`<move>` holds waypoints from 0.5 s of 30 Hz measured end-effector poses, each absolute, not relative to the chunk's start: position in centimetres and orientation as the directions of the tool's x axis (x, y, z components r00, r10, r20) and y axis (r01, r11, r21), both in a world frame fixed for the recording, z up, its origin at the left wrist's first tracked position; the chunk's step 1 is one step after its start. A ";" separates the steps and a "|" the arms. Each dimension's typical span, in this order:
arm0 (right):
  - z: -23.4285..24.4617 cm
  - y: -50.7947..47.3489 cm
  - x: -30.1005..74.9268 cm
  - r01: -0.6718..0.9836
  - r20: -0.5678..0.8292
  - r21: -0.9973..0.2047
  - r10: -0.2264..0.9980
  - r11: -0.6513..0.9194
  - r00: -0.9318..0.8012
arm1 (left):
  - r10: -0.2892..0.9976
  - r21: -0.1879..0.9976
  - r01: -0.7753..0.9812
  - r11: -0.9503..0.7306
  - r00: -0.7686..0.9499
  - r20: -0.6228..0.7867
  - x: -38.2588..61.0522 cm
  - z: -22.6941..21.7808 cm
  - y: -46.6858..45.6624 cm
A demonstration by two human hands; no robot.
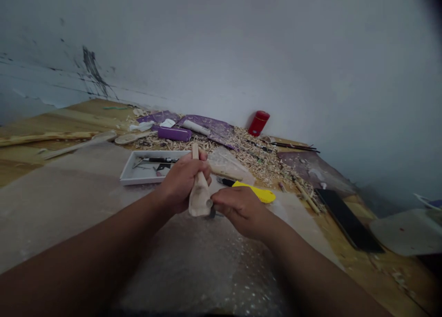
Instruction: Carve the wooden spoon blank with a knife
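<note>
At the wood's ten o'clock, a tray [138, 182] sits while our left hand [183, 181] grips the wood [199, 197], broad end at six; our right hand [238, 208], fingers curled at four, holds what we cannot tell; a yellow tool [257, 191] lies at three.

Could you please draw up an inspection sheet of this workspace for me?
Surface: yellow-brown wooden table, partly under a pale translucent sheet.
Job's things: pale spoon-shaped wooden piece, handle pointing away from the person.
Clutter: curled pale wood shavings, purple oblong box, shallow white rectangular tray holding tools, yellow-and-black tool, flat black rectangular slab.
Hands: left hand grips the piece; right hand is at its broad end, anything pinched there mostly hidden.
Cables: nothing certain seen; the right edge is blurred.
Surroundings: pale wall with dark scuffs; red rounded container beside it.
</note>
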State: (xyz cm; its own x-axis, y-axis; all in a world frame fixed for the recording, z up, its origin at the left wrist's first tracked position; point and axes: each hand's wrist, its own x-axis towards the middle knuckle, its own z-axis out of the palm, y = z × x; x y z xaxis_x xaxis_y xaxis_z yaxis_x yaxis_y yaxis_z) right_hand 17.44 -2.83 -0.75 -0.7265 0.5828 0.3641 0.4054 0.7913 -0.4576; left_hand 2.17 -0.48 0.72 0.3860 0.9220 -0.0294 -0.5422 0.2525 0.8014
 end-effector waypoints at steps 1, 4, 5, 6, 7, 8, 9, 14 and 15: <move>-0.8 -2.8 17.4 0.403 0.370 -0.465 0.587 0.788 -0.720 | 0.918 0.800 -0.540 0.262 0.395 -0.035 2.2 0.7 -0.5; -0.9 -2.7 17.3 0.406 0.392 -0.482 0.606 0.776 -0.693 | 0.914 0.794 -0.542 0.276 0.404 -0.041 2.2 0.8 -0.5; -0.9 -2.8 17.3 0.406 0.393 -0.480 0.605 0.777 -0.693 | 0.917 0.790 -0.549 0.273 0.396 -0.042 2.1 0.9 -0.5; -0.9 -2.8 17.3 0.403 0.391 -0.474 0.597 0.783 -0.700 | 0.922 0.786 -0.556 0.270 0.385 -0.044 2.1 0.9 -0.5; -0.9 -2.9 17.3 0.399 0.387 -0.466 0.587 0.790 -0.711 | 0.926 0.782 -0.563 0.267 0.374 -0.048 2.1 0.9 -0.5; -0.9 -2.9 17.3 0.393 0.384 -0.458 0.577 0.797 -0.721 | 0.932 0.778 -0.571 0.263 0.359 -0.052 2.0 0.9 -0.4; -0.9 -3.0 17.2 0.390 0.386 -0.453 0.571 0.801 -0.724 | 0.935 0.775 -0.575 0.263 0.349 -0.059 2.0 0.9 -0.4; -0.5 -2.9 17.2 0.461 0.396 -0.448 0.632 0.766 -0.667 | 0.936 0.775 -0.575 0.264 0.346 -0.063 2.2 0.8 -0.3; -0.4 -3.0 17.2 0.467 0.391 -0.442 0.633 0.766 -0.668 | 0.941 0.775 -0.577 0.258 0.333 -0.065 2.1 0.9 -0.2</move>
State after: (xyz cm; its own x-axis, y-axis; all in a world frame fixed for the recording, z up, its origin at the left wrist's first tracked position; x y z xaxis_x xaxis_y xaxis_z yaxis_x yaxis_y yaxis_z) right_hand 17.19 -3.02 -0.45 -0.6682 0.6331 0.3909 0.4671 0.7659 -0.4419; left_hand 2.14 -0.20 0.86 0.3332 0.9406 -0.0650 -0.5768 0.2579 0.7751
